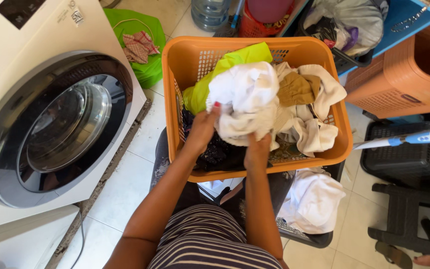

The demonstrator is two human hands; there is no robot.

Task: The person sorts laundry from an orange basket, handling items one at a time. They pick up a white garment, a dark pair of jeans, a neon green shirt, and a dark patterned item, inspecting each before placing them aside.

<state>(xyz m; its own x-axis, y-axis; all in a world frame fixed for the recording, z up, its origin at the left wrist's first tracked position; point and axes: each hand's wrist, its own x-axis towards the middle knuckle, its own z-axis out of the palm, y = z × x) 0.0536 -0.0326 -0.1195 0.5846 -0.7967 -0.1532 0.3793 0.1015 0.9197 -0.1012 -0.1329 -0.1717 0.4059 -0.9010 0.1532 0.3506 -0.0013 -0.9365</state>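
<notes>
One view only, from a camera worn on the person's head, looking steeply down over the striped clothing at the lower middle of the frame. It sits close: the forearms run up from the bottom edge to the orange laundry basket (258, 107) at centre frame. The washing machine (51, 114) fills the left side, cut by the left edge. The tiled floor (125, 189) shows between them, and the upper right corner takes in a brown plastic hamper (404, 74).
</notes>
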